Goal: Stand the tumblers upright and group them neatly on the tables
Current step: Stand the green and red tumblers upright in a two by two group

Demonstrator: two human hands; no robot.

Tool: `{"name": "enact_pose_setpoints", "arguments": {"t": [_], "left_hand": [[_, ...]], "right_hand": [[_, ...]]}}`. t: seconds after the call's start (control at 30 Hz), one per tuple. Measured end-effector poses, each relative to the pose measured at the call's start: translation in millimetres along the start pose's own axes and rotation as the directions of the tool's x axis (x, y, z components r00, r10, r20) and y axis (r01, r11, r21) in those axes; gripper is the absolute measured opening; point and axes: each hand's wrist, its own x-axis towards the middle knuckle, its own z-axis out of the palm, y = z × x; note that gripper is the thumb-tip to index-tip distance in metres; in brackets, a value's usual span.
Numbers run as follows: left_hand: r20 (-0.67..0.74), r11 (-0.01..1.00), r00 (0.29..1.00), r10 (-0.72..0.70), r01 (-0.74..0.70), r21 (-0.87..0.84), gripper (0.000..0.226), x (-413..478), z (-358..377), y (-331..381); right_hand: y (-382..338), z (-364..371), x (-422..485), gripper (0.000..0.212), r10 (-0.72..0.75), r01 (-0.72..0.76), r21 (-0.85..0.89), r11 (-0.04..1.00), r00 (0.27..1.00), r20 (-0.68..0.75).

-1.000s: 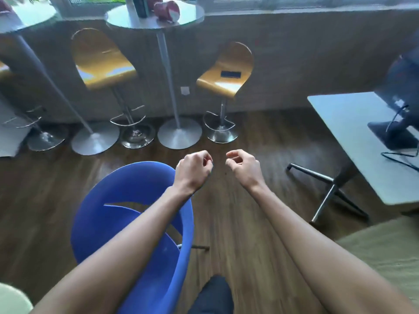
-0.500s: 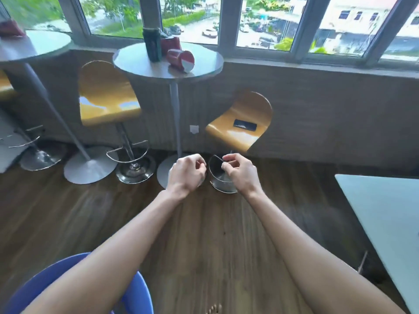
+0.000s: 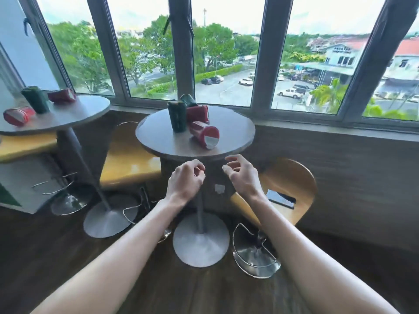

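On the near round table (image 3: 233, 130) a dark green tumbler (image 3: 177, 116) stands upright. A red tumbler (image 3: 204, 134) lies on its side beside it, base toward me. A second red tumbler (image 3: 197, 114) lies behind, and another green tumbler (image 3: 188, 100) lies at the back. The left round table (image 3: 74, 114) holds an upright green tumbler (image 3: 36, 99) and two red tumblers (image 3: 18, 116) (image 3: 61, 95) on their sides. My left hand (image 3: 186, 180) is loosely curled and empty below the near table's front edge. My right hand (image 3: 240, 174) hangs next to it, fingers apart, empty.
Yellow bar stools (image 3: 129, 164) (image 3: 292, 184) flank the near table; a dark phone (image 3: 280, 198) lies on the right stool. A third yellow stool (image 3: 25, 145) sits under the left table. Windows run behind both tables. The floor is dark wood.
My view has risen from the floor and chairs to the tables and windows. Both hands have come closer to the near table, and my right hand's fingers have spread.
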Motion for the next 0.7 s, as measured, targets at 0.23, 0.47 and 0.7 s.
{"name": "enact_pose_setpoints", "arguments": {"t": [0.23, 0.47, 0.7], "left_hand": [[-0.096, 0.994, 0.994, -0.043, 0.033, -0.103, 0.016, 127, 0, -31], [-0.142, 0.969, 0.983, -0.119, 0.084, -0.231, 0.036, 249, 1, -85], [0.041, 0.913, 0.982, -0.186, 0.188, -0.362, 0.082, 342, 5, -134]], "right_hand": [[-7, 37, 143, 0.044, -0.095, 0.103, -0.107, 0.989, 0.992, 0.082], [19, 99, 224, 0.096, -0.021, 0.040, -0.333, 0.942, 0.998, 0.062], [41, 137, 232, 0.090, -0.003, -0.032, -0.401, 0.915, 0.996, -0.087]]}}
